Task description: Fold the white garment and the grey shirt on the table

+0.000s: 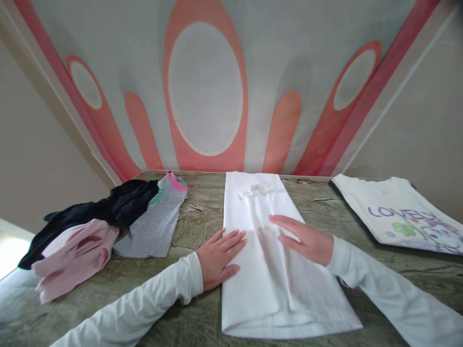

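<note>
Left hand (220,260) palm down, fingers spread, lying on the left edge of the white garment. Right hand (306,238) on its other side, fingers straight and close together, thumb apart, over the right part of the same garment; cannot tell if the whole palm touches or only the fingers. Neither hand pinches anything that shows. White sleeves on both, left sleeve (144,301) and right sleeve (390,296).

Largest to smallest. Patterned wall (206,86) beyond both hands: grey, coral shapes, pale ovals. Wood-look worktop (202,202) below both hands, reaching to the wall's foot. White garment (262,255) between and under the hands: long narrow strip, far end near the wall, wider near end closer to the person than either hand; lengthwise creases, ribbed area just below the right hand. Cream shirt (383,193), dark-edged, flat on the worktop to the right of the right hand, well apart from it. Black garment (119,202), bunched, left of the left hand and farther out. Grey shirt (161,221), pink neckline, nearest clothing on the left hand's left, touching the black one. Pink garment (79,255), crumpled, farther left of the left hand, against the black one. Purple lettering (401,213) on the cream shirt, reads LOVELY. Small white bow (256,189) on the white garment, beyond both hands.
</note>
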Motion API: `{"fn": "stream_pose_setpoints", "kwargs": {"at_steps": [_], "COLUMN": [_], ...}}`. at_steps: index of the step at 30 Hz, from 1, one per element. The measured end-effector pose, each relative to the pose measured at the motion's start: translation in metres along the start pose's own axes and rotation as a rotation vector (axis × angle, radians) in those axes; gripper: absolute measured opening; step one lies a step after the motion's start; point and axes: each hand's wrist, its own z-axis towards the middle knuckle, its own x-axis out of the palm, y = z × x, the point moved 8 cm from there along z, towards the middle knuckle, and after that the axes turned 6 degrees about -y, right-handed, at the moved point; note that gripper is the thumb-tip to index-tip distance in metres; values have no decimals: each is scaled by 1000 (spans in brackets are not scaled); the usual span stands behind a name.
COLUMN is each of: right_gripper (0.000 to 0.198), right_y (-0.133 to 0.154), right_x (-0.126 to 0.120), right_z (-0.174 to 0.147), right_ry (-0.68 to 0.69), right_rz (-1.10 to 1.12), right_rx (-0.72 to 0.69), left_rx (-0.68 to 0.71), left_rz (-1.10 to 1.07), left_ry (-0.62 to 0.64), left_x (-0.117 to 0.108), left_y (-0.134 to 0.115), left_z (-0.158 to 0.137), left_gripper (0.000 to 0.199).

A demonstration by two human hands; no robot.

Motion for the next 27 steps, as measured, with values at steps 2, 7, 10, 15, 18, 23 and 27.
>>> {"fn": "stream_pose_setpoints", "kwargs": {"at_steps": [2, 7, 10, 15, 18, 23, 27], "right_gripper": [54, 58, 59, 60, 58, 54, 54], "right_y": [-29, -56, -55, -53, -48, -41, -42], "right_x": [-2, 22, 29, 24, 17, 21, 27], "right_z": [4, -1, -4, -4, -2, -3, -6], "right_ry": [-52, -17, -6, -35, -91, -46, -4], "right_rz": [-123, -357, -433, -480, -481, -443, -401], "right_rx": [79, 101, 90, 100, 89, 40, 36], "left_rx": [17, 27, 45, 21, -11, 61, 62], "left_rz": [-25, -53, -68, -69, -64, -106, -129], "left_ry": [7, 43, 38, 0, -37, -21, -27], "left_x": [0, 3, 3, -3, -6, 2, 2], "left_y": [-4, 1, -1, -4, -5, -22, -27], "left_z": [1, 1, -1, 7, 14, 14, 11], "left_gripper": [59, 63, 66, 64, 58, 62, 62]}}
